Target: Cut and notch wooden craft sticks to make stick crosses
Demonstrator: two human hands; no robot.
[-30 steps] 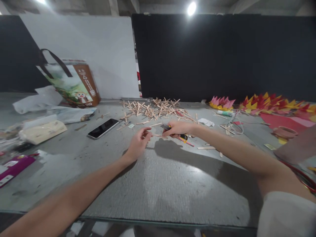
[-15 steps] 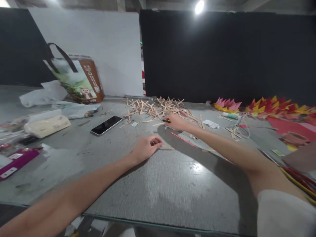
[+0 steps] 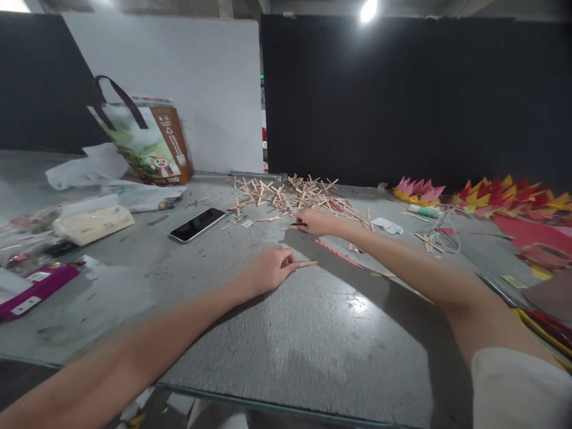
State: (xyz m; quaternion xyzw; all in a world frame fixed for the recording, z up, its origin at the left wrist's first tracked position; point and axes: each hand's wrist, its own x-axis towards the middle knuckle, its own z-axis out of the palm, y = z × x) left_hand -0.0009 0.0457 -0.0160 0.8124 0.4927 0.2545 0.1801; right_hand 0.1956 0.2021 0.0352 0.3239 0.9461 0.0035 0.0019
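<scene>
My left hand point(image 3: 271, 269) rests low over the table, its thumb and fingers pinched on one end of a thin wooden stick point(image 3: 307, 264) that points right. Farther back, my right hand point(image 3: 318, 222) is closed around a slim dark tool point(image 3: 300, 224); only its tip end shows, so its kind is unclear. That hand is right at the front of a loose heap of small wooden sticks point(image 3: 268, 195), many of them crossed. A red twisted strip point(image 3: 338, 253) lies on the table below my right forearm.
A phone point(image 3: 198, 225) and a printed carrier bag point(image 3: 147, 146) stand left, near plastic wrappings point(image 3: 92, 225) and a purple packet point(image 3: 40, 290). At right are folded paper points point(image 3: 500, 193), a white cable point(image 3: 456, 232), crumpled paper point(image 3: 386, 226) and red sheets point(image 3: 518, 232).
My left fingers have closed on the wooden stick that lay by their tips. My right hand has stayed nearly in place, its tool turned so less shows. The whole view has shifted slightly.
</scene>
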